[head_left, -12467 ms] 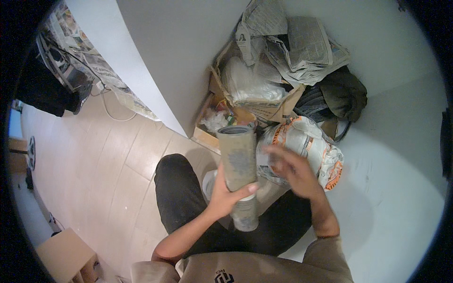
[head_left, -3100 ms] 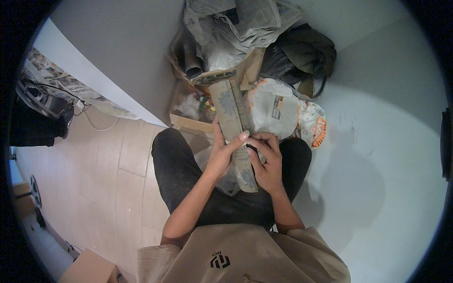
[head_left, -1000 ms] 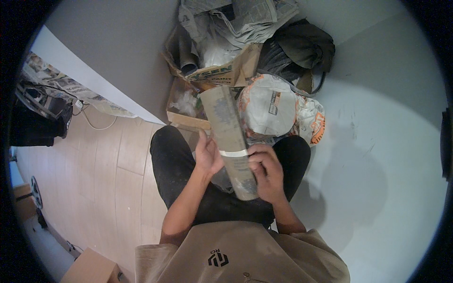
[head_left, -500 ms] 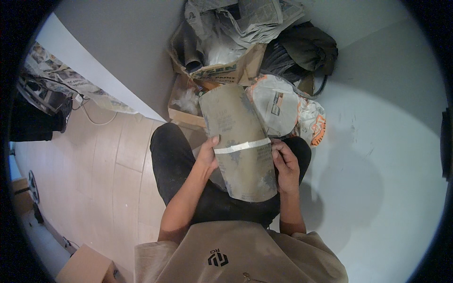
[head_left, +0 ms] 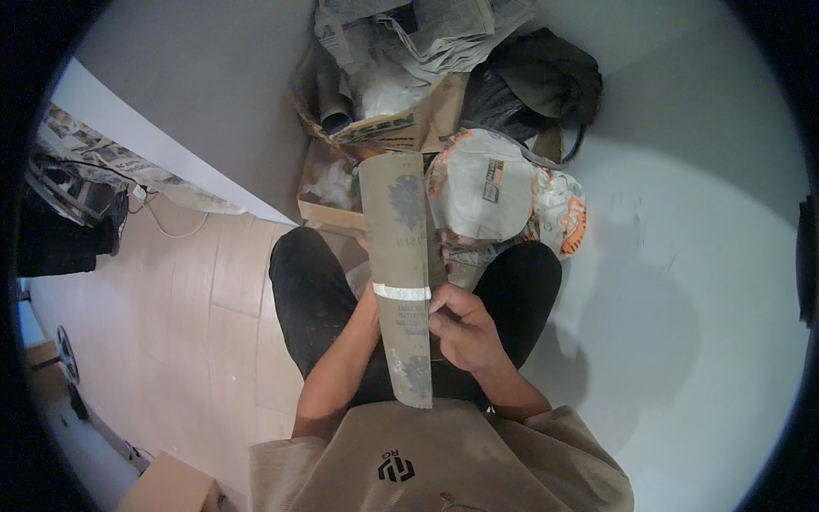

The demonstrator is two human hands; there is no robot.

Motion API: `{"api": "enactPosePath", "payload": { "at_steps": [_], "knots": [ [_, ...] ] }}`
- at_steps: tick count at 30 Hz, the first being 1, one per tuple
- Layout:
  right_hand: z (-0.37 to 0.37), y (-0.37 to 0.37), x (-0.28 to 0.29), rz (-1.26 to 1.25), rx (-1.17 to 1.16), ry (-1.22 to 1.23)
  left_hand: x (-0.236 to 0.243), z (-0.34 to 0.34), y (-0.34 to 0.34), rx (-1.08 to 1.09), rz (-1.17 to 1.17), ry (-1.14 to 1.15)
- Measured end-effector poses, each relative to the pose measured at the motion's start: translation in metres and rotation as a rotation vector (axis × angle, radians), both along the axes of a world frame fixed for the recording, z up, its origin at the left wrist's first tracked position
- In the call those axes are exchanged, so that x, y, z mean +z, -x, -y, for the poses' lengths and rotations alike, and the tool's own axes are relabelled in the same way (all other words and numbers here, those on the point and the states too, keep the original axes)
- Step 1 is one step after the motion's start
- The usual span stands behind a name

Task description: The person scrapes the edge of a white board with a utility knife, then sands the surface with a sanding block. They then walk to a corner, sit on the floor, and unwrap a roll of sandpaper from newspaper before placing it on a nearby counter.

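Upright over my lap is a curled stack of grey-brown sandpaper sheets [head_left: 397, 239], printed on the back and bound across by a narrow white band [head_left: 402, 293]. My left hand [head_left: 368, 294] grips it from behind along its left side; most of those fingers are hidden by the sheets. At the right edge, by the end of the band, my right hand [head_left: 465, 328] pinches with thumb and forefinger. The lower end of the stack comes close to my shirt.
Ahead stand an open cardboard box [head_left: 409, 128] with newspapers [head_left: 444, 38] and a smaller box [head_left: 333, 218] holding crumpled plastic. White and orange bags [head_left: 482, 188] lie beside a dark bag [head_left: 550, 81]. A pale wall rises at right; a white panel edge [head_left: 171, 145] stands at left.
The sandpaper stack has turned on its long axis and now looks narrower, with its lower end nearer me. My right hand has moved left with its edge; my left hand has gone mostly behind it.
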State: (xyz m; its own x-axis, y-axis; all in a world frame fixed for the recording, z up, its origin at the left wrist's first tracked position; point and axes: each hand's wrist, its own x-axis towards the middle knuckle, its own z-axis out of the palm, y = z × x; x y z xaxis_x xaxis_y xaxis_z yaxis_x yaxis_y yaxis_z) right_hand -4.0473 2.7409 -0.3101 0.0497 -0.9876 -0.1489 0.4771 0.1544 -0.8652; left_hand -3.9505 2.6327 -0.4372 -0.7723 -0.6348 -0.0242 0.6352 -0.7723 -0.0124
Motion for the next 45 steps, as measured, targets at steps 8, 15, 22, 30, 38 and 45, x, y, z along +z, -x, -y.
{"api": "enactPosePath", "payload": {
  "at_steps": [8, 15, 22, 30, 38, 45],
  "knots": [
    [-0.003, 0.023, -0.021, 0.502, -0.079, -0.176, 0.015, 0.003, -0.018, 0.079, 0.517, 0.007],
    [-0.022, 0.038, -0.052, 0.504, -0.075, -0.186, 0.025, 0.005, -0.027, 0.117, 0.665, 0.045],
    [-0.037, 0.039, -0.078, 0.685, 0.094, -0.237, -0.041, 0.001, -0.039, 0.03, 0.583, 0.126],
    [-0.034, 0.038, -0.056, 0.672, -0.04, -0.214, -0.006, 0.001, -0.035, 0.022, 0.739, 0.052],
    [-0.022, 0.011, -0.047, 0.726, 0.015, -0.128, -0.034, -0.004, -0.028, -0.092, 0.557, 0.101],
    [-0.005, -0.002, -0.03, 0.747, -0.003, -0.039, -0.001, -0.011, -0.016, -0.217, 0.475, 0.132]
  ]
}}
